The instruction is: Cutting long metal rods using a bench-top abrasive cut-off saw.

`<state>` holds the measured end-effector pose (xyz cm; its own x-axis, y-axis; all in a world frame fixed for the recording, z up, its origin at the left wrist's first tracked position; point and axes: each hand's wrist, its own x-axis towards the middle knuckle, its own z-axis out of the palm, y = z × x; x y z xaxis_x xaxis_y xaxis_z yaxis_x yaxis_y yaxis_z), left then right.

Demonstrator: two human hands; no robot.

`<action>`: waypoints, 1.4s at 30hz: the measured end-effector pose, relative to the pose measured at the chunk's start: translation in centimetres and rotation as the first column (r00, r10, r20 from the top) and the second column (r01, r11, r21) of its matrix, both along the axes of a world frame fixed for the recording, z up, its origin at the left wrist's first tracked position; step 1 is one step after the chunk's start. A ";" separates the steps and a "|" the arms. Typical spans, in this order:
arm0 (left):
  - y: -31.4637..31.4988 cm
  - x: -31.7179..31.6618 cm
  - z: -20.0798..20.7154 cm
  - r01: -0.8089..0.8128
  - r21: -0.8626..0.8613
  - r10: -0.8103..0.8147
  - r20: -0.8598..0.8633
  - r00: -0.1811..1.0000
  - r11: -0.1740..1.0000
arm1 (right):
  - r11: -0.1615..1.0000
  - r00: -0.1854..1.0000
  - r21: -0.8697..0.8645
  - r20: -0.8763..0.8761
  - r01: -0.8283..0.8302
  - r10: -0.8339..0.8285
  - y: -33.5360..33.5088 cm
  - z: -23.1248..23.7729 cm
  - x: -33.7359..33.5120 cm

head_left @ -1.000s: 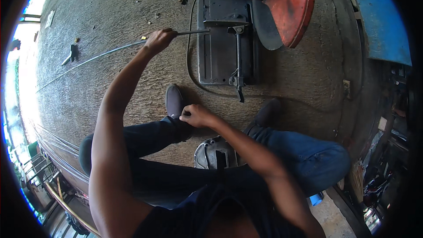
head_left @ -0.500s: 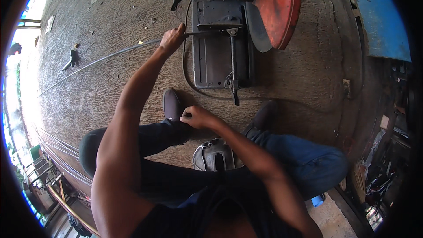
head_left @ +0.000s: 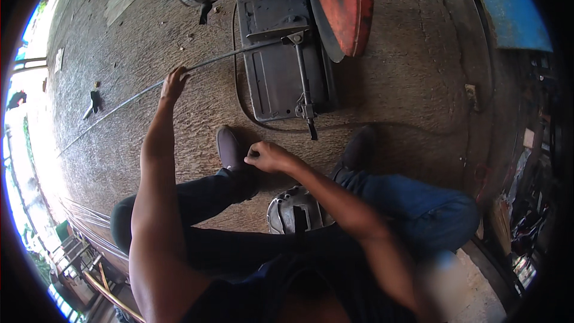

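Note:
My left hand (head_left: 173, 85) is closed around a long thin metal rod (head_left: 218, 58), left of the cut-off saw. The rod's right end reaches the clamp (head_left: 304, 75) on the saw's dark metal base (head_left: 263, 78); its left part slopes away to the far left. Above the base is the saw's red-orange disc guard (head_left: 344, 6), with part of the grey disc showing below it. My right hand (head_left: 270, 157) hovers by my left shoe (head_left: 229, 146), fingers curled together; anything inside them is hidden.
A power cable (head_left: 388, 124) curves around the base and off right. Between my legs sits a scuffed grey welding mask (head_left: 287, 212). A small dark tool (head_left: 92, 104) lies at left. More thin rods (head_left: 89, 221) are bundled lower left. A blue panel (head_left: 508, 12) stands upper right.
My left hand has moved left and down, away from the saw, along the rod. The saw appears shifted left in view. My right hand has stayed in place.

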<state>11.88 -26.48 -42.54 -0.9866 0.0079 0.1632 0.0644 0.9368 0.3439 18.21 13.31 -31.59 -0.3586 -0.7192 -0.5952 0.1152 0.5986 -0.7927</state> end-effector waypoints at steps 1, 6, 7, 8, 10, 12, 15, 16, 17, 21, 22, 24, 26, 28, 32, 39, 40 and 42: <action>-0.1 -0.3 0.0 -0.101 0.017 0.099 0.106 0.989 0.995 | 1.000 1.000 0.022 0.015 -0.017 0.017 0.0 -0.3 0.1; 0.4 -1.2 0.6 -0.308 -0.011 0.299 0.281 0.912 0.951 | 0.999 0.997 0.027 0.063 -0.038 0.036 -0.4 -0.2 0.4; 0.9 -1.4 0.5 -0.308 -0.009 0.298 0.281 0.912 0.951 | 0.999 0.998 0.026 0.053 -0.044 0.042 -0.4 -0.3 0.4; 1.4 -1.8 0.6 -0.278 0.001 0.269 0.244 0.932 0.961 | 0.998 0.998 0.024 0.042 -0.050 0.049 -0.5 -0.4 0.3; 2.4 -2.4 1.0 -0.248 0.003 0.242 0.210 0.947 0.969 | 0.999 0.998 0.019 0.025 -0.051 0.050 -0.8 -0.8 0.7; 4.0 -3.5 1.2 -0.185 -0.016 0.184 0.230 0.956 0.983 | 0.999 0.999 0.019 0.007 -0.048 0.048 -1.1 -1.0 1.0; 6.4 -4.7 1.3 -0.155 0.010 0.149 0.220 0.964 0.988 | 0.995 0.995 0.029 -0.001 -0.097 0.097 -1.4 -0.6 1.6; 7.8 -5.3 1.3 -0.139 0.097 0.123 0.154 0.980 0.986 | 0.993 0.993 0.036 -0.011 -0.115 0.115 -1.3 -0.8 1.8; 9.0 -6.0 1.5 -0.149 0.088 0.128 0.205 0.970 0.985 | 0.990 0.991 0.045 -0.021 -0.131 0.132 -1.1 -1.1 1.9; 11.4 -7.7 2.1 -0.049 0.291 -0.007 0.188 0.982 0.956 | 0.980 0.982 0.062 0.023 -0.189 0.188 0.7 -0.4 0.3; 10.0 -6.9 1.9 -0.050 0.282 -0.005 0.191 0.982 0.958 | 0.951 0.929 0.047 0.238 -0.304 0.285 1.4 0.2 -1.2; 5.7 -4.8 0.7 0.087 0.122 -0.081 -0.057 0.995 0.989 | 0.918 0.813 0.020 0.472 -0.396 0.340 4.0 2.1 -4.6; 0.5 -1.6 0.2 0.002 0.015 -0.004 0.183 0.983 1.000 | 0.947 0.821 0.068 0.520 -0.313 0.234 8.3 2.4 -8.5; -1.6 -0.1 -0.6 -0.028 0.075 0.019 0.116 0.993 0.997 | 0.987 0.895 0.160 0.442 -0.005 -0.067 14.1 1.7 -12.1; -0.4 -1.2 -0.3 -0.131 -0.061 0.143 0.274 0.951 0.990 | 0.410 0.380 0.274 0.156 0.870 -0.912 22.6 -3.6 -14.8; 8.1 -5.7 2.9 -0.003 -0.077 0.024 0.268 0.963 0.997 | 0.000 -0.061 0.197 0.307 0.980 -0.950 22.9 -7.9 -18.2; 10.2 -6.8 3.8 0.026 0.065 -0.038 0.188 0.981 0.998 | -0.026 -0.080 0.161 0.344 0.987 -0.935 22.5 -8.3 -18.7; 15.1 -9.0 7.9 0.029 0.284 -0.041 0.035 0.999 0.958 | -0.039 -0.087 0.134 0.374 0.990 -0.923 22.4 -9.2 -19.9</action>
<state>2.90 -11.37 -34.64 -0.9922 0.0018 0.1246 0.0765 0.7980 0.5978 -1.68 35.73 -40.79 -0.6162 0.1313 -0.7765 0.6692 -0.4325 -0.6042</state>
